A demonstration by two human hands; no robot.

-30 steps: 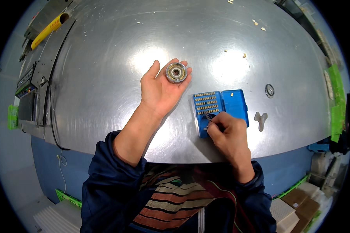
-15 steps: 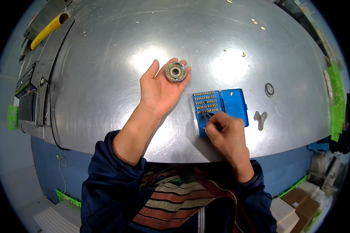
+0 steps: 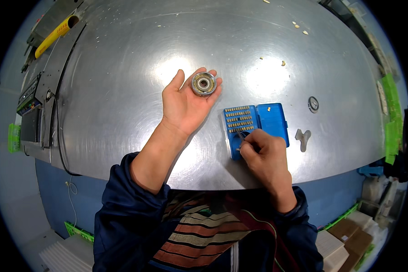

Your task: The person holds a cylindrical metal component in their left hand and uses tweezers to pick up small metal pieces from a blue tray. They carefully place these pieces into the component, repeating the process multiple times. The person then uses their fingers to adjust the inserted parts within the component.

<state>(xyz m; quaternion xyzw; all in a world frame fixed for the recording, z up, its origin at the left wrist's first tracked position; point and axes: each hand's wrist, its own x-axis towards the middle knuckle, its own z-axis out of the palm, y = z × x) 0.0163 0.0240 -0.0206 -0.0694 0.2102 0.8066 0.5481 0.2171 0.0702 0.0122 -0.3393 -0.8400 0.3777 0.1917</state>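
Observation:
My left hand [image 3: 180, 104] lies palm up over the metal table, bearing on its fingers a round metal part like a bearing [image 3: 204, 84], with a centre hole and yellowish bits round its inner ring. Closed in a pinch, my right hand [image 3: 267, 152] grips thin tweezers [image 3: 241, 135] over an open blue plastic box [image 3: 274, 124]. Several rows of tiny brass-coloured pieces [image 3: 238, 115] fill the box's left half. The tweezers' tips are at the lowest row; whether they touch a piece I cannot tell. One loose piece [image 3: 269, 109] sits in the lid.
Right of the box lie a metal ring [image 3: 313, 104] and a flat three-armed metal piece [image 3: 303, 140]. Small pale chips [image 3: 295, 25] are scattered at the far right. A black device with a cable [image 3: 31, 102] and a yellow tube [image 3: 54, 36] line the left edge.
The tweezers' tips have shifted slightly right along the lowest row of pieces. My left hand and the round part look still apart from a small shift of the whole view.

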